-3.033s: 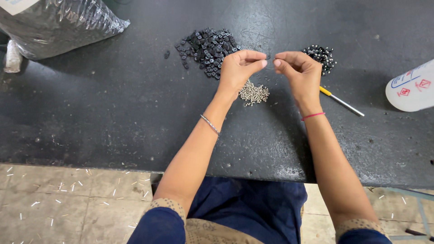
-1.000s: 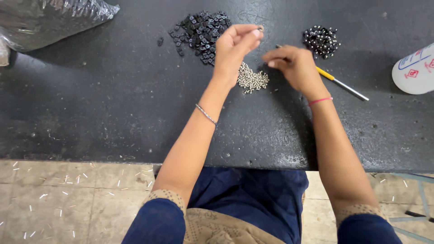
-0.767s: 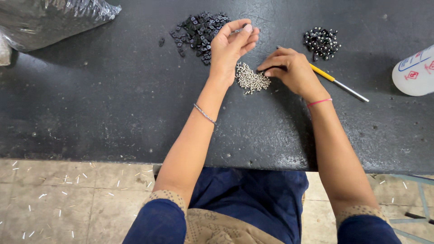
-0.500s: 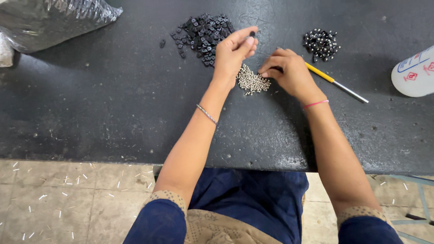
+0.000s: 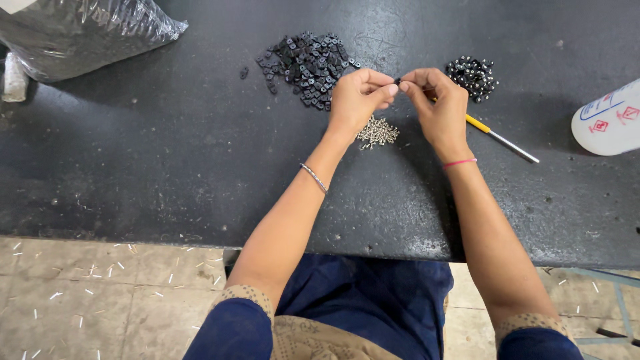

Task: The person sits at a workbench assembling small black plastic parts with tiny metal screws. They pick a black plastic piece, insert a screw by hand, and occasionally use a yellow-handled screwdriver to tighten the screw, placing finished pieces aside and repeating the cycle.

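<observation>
Your two hands have come back together above the table [image 5: 133, 167]. Half a second ago your right hand [image 5: 440, 107] was down at the small heap of silver screws [image 5: 378, 131], fingers dipping into it; now it is lifted and meets your left hand [image 5: 357, 100] at the fingertips. Between them sits a small black part [image 5: 397, 81], pinched from both sides. It is too small to say whether a screw is already in it. Judging by the dip into the heap, your right fingers probably carry one screw, and you are at the joining step on a fresh piece.

Your left hand is curled, thumb and forefinger closed on the black part; your right is likewise closed at the tips against it.

The big pile of loose black parts [image 5: 303, 63] lies just beyond your left hand. The smaller cluster of dark pieces with bright centres [image 5: 472, 72] lies beyond your right. The yellow-handled screwdriver [image 5: 497, 135] rests on the table beside your right wrist, untouched.
</observation>
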{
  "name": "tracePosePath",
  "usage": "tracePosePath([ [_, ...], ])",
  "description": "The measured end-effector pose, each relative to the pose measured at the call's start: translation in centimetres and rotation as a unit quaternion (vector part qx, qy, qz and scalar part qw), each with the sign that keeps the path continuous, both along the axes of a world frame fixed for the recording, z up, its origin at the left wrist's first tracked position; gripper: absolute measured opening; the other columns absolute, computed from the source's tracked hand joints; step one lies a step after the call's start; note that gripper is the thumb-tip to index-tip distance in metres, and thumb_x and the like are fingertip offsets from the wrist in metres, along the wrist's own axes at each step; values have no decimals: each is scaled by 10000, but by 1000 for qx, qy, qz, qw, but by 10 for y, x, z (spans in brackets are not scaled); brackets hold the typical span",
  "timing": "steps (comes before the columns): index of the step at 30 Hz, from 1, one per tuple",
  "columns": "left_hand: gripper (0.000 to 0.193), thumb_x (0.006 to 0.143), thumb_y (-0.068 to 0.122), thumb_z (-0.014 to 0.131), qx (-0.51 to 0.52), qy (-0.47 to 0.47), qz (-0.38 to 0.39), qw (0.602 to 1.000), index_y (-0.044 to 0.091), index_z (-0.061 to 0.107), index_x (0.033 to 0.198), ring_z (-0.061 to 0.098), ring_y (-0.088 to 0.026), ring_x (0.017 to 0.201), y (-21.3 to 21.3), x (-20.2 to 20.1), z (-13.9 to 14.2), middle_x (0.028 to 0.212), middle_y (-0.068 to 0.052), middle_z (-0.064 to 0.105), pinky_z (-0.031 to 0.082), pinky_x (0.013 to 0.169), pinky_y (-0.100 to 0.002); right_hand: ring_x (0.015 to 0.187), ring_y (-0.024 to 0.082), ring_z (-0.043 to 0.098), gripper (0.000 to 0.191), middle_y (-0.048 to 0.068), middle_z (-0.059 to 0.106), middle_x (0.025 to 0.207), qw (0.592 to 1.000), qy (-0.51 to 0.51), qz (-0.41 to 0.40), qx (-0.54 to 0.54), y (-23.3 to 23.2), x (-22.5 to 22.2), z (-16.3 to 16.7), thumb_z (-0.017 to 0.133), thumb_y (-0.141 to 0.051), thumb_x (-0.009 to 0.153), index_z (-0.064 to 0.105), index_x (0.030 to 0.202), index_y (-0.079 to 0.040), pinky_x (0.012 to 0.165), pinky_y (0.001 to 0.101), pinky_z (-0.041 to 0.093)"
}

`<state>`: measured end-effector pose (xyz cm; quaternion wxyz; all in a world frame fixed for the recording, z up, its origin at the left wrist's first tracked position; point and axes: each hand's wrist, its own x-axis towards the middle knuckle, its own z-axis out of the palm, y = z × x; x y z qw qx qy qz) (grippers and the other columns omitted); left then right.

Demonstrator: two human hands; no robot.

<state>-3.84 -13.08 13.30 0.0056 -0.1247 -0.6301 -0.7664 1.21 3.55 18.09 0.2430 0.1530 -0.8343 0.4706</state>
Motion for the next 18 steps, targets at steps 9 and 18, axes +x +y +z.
tracePosePath([
  [9,113,883,41,779,-41,17,3,999,-5,722,969,725,-100,741,1,2,6,840,-66,776,597,657,-244,806,54,637,109,36,740,927,1000,-22,-4,1,1,2,1,773,-62,1009,710,1052,15,747,232,534],
  [18,73,896,7,749,-58,31,2,998,3,714,960,719,-88,726,1,5,11,839,-58,775,591,643,-238,856,66,692,141,4,752,962,975,-139,91,-149,7,-8,-3,723,-91,995,733,1109,-8,799,224,574],
])
